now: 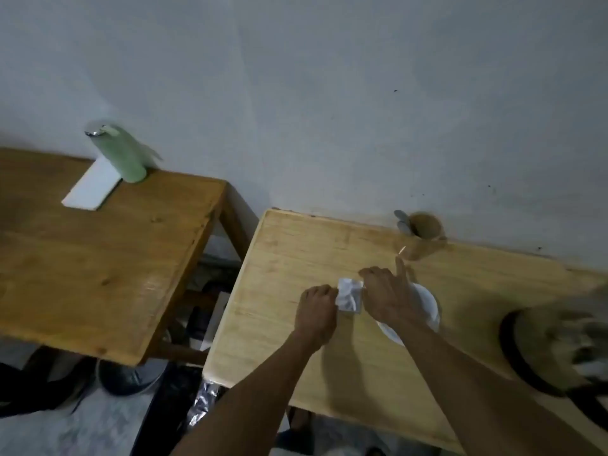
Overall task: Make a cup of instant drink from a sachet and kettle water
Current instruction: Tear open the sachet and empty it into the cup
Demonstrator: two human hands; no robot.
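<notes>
Over the light wooden table [296,258] I hold a small silvery-white sachet [350,296] between both hands. My left hand [316,311] pinches its left edge. My right hand [388,294] grips its right edge, with the index finger sticking up. A white cup [427,307] stands on the table just under and behind my right wrist, partly hidden. At the far right edge a blurred dark-rimmed kettle [552,350] stands on the table.
A brown holder [426,232] with spoons stands against the wall at the table's back. On the darker table [98,258] to the left are a green bottle [125,156] and a white flat box [93,187]. Dark clutter lies on the floor between the tables.
</notes>
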